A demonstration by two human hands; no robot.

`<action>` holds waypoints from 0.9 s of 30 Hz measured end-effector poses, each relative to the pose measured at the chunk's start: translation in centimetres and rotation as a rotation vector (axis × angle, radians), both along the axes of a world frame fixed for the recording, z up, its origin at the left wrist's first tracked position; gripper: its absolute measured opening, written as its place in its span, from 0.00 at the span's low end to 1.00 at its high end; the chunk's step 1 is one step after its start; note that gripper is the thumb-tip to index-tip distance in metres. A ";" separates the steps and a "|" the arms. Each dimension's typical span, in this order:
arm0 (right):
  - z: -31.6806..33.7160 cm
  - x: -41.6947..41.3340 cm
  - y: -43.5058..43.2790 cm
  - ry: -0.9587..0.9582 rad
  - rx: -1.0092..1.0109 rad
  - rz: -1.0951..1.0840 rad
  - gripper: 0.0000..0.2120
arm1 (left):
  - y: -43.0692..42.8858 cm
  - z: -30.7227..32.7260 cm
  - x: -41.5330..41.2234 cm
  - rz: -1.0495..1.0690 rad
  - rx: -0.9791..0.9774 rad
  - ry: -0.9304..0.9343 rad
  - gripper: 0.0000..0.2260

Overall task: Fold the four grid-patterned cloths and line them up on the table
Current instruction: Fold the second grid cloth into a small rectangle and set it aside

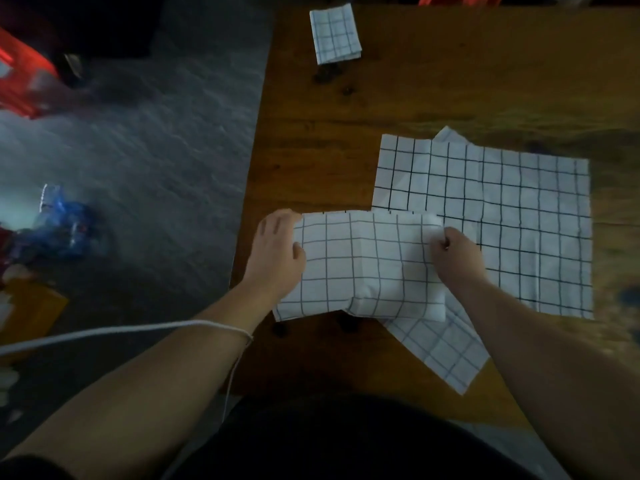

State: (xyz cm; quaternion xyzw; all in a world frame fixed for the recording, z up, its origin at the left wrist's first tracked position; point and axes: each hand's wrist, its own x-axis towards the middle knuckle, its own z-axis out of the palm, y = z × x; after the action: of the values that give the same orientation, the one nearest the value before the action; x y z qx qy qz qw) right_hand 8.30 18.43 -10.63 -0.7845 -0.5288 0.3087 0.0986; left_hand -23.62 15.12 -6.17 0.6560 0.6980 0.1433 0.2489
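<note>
We count four white cloths with dark grid lines: one small folded cloth (334, 32) at the far edge, one half-folded cloth (360, 265) nearest us, one flat cloth (502, 220) spread open, and one lower cloth (440, 348) lying partly beneath the others. We count two bare hands, the left hand (277, 251) and the right hand (453, 254). There is one brown wooden table (415, 98) and one thin white cord (104, 332).

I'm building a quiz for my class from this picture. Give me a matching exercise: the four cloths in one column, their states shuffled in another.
1 far cloth
2 right cloth
3 middle cloth
4 near cloth

A held by left hand and right hand
B folded small, lying alone
C spread open
D partly covered by another cloth

Pairs: 1-B, 2-C, 3-A, 4-D
</note>
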 end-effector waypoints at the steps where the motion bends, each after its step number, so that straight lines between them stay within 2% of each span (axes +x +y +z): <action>1: -0.1 0.0 0.0 0.011 -0.004 -0.015 0.03 | -1.2 -0.3 0.5 -0.132 0.015 0.042 0.23; 4: 0.2 -0.4 -1.4 0.007 0.075 -0.057 0.17 | -4.5 -1.8 1.1 -0.447 -0.004 0.123 0.22; 6: 1.0 -0.7 -3.9 -0.009 0.125 -0.046 0.18 | -6.6 -3.1 0.8 -0.537 -0.025 0.157 0.23; 9: 1.7 -1.3 -9.4 -0.015 0.142 0.083 0.15 | -9.6 -4.1 0.2 -0.536 0.047 0.156 0.25; 13: 0.3 -1.9 -15.0 -0.035 0.155 0.281 0.14 | -12.9 -5.1 -0.1 -0.528 0.207 0.054 0.24; 16: -0.5 -2.4 -16.4 -0.109 0.051 0.332 0.20 | -14.2 -5.6 -0.2 -0.485 0.126 0.083 0.30; 20: -1.0 -2.7 -15.9 -0.186 0.003 0.390 0.27 | -13.0 -6.4 -0.4 -0.455 0.043 0.131 0.30; 27: -1.8 -1.5 -14.2 -0.293 -0.013 0.497 0.28 | -10.1 -7.4 -1.8 -0.478 -0.012 0.271 0.25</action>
State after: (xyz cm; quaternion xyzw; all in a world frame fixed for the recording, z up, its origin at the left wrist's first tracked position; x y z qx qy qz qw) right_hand 6.84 4.28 -12.47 -0.6678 -0.7113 0.2102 -0.0625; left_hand -25.38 5.07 -13.57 0.8139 0.5510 -0.0128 0.1836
